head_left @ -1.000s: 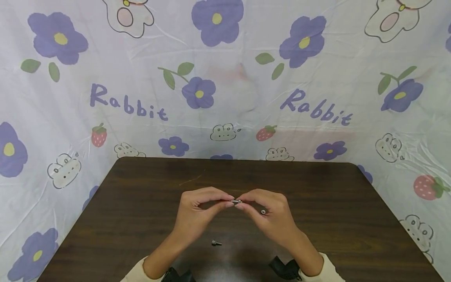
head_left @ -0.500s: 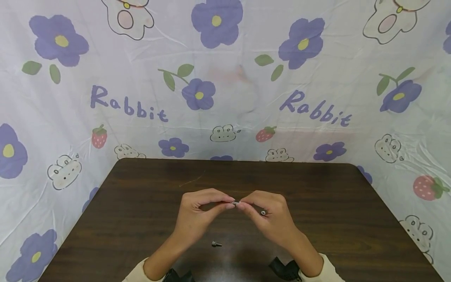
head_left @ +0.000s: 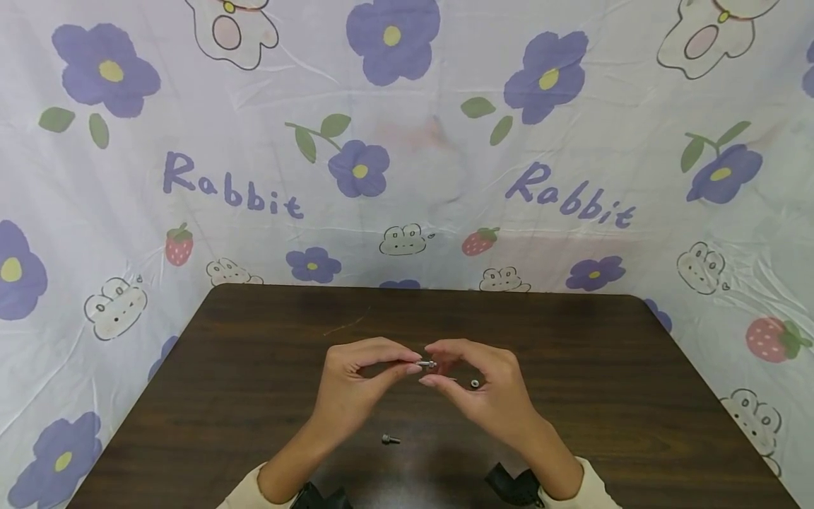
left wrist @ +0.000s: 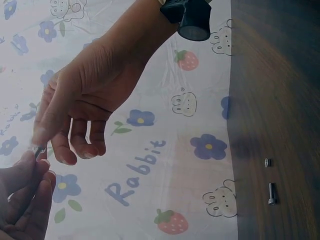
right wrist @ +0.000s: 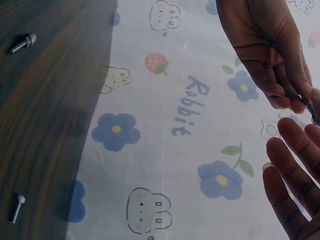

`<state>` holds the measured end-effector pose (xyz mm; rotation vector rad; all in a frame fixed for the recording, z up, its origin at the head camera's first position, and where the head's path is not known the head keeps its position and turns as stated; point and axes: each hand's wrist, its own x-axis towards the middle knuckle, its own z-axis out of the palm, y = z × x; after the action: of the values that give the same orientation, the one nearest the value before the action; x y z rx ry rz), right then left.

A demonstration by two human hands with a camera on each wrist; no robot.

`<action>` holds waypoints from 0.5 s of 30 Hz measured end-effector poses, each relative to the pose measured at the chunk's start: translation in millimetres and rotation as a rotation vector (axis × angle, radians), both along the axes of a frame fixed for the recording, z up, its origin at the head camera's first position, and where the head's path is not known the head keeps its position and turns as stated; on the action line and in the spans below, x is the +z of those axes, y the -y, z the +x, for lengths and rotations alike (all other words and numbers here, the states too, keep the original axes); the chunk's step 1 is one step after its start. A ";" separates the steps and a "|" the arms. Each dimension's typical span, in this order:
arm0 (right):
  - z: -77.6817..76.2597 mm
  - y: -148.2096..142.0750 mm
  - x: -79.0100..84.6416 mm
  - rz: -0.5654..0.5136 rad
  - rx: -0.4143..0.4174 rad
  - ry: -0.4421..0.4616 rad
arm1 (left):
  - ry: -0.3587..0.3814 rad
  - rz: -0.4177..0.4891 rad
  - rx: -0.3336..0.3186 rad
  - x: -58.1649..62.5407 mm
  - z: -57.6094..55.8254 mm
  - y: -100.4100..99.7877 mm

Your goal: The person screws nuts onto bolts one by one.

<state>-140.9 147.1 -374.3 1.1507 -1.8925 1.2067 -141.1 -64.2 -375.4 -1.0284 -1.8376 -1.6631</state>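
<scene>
Over the middle of the table, my left hand [head_left: 359,378] pinches one end of a small metal screw [head_left: 427,364] between thumb and fingertips. The screw lies sideways, and its thicker end points right. Around that end my right hand [head_left: 492,382] spreads its thumb and index finger, apart from each other with the screw end between them. In the right wrist view, several right-hand fingers [right wrist: 295,165] extend below the held screw [right wrist: 312,111]. The left wrist view shows the left hand [left wrist: 95,85] above the right hand [left wrist: 25,192], the screw mostly hidden there.
One loose screw [head_left: 391,440] lies on the dark wooden table [head_left: 254,396] nearer the body. Another, with its round head [head_left: 475,384] showing, lies just behind the right thumb. A printed cloth [head_left: 407,177] hangs behind the table.
The right thumb and index finger have parted from their pinch on the screw's right end, exposing it. The left hand keeps its pinch in nearly the same place.
</scene>
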 end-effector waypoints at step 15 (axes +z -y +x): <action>-2.5 1.2 -0.8 -0.002 0.029 -0.078 | -0.003 -0.003 -0.007 -2.2 0.6 -0.9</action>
<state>-143.4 145.8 -375.1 1.2100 -1.8224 1.1625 -140.5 -63.3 -377.6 -1.0397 -1.8370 -1.6625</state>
